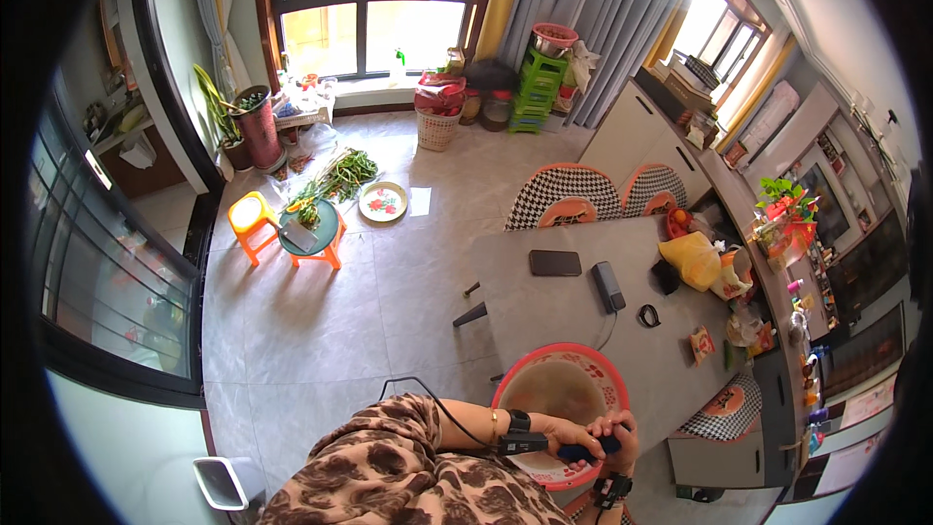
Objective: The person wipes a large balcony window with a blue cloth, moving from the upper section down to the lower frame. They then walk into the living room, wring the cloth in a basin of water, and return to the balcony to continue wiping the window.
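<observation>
My left hand [571,436] and my right hand [622,434] are together over the right side of a basin. Both are closed around a small dark blue object [586,450], mostly covered by the fingers, so its kind is unclear. The basin [614,376] has a wide red rim with a flower pattern, and murky brownish liquid fills its bottom. It is at the near left corner of a grey table [544,316]. Black devices are strapped to both my wrists, and a black cable runs along my left forearm.
A dark phone [555,262], a grey box-shaped device [607,287] with a cord, a black loop [649,315] and a yellow bag [692,261] lie on the table. Checked chairs [564,192] stand behind it. Leafy greens [345,175], a round tray [383,202] and low stools [313,229] are farther left.
</observation>
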`<state>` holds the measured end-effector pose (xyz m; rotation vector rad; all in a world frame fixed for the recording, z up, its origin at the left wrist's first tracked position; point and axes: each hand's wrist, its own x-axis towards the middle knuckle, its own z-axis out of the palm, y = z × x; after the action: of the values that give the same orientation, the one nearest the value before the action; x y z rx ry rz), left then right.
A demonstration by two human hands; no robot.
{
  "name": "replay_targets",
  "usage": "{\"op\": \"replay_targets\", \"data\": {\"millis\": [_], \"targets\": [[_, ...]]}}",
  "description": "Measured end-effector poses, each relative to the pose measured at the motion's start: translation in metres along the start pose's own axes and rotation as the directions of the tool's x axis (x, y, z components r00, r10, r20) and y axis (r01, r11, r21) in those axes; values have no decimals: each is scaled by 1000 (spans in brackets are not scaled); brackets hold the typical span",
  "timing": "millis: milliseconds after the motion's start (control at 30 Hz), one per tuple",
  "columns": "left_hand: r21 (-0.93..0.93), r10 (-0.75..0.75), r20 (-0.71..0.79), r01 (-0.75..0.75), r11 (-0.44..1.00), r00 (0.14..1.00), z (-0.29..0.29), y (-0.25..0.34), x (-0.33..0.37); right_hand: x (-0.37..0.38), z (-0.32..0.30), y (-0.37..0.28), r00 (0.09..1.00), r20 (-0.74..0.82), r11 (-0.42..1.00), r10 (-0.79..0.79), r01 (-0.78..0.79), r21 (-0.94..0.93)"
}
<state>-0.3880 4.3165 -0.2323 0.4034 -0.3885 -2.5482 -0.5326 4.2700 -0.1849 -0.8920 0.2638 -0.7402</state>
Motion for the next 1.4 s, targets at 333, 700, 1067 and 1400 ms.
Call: {"op": "replay_targets", "data": {"millis": [333, 700, 1067, 1400], "targets": [[842, 525, -365, 31, 539, 768, -74, -30, 9, 1, -32, 89, 859, -462, 782, -220, -127, -610], [914, 722, -116, 359, -192, 683, -86, -36, 6, -10, -79, 158, 447, -893, 994, -54, -58, -89], [351, -113, -218, 186, 918, 969, -42, 15, 1, -8, -15, 46, 830, -545, 976, -119, -1, -216], [958, 660, -226, 286, 18, 717, -64, -16, 2, -10, -25, 107, 621, -704, 808, -344, -186, -559]]}}
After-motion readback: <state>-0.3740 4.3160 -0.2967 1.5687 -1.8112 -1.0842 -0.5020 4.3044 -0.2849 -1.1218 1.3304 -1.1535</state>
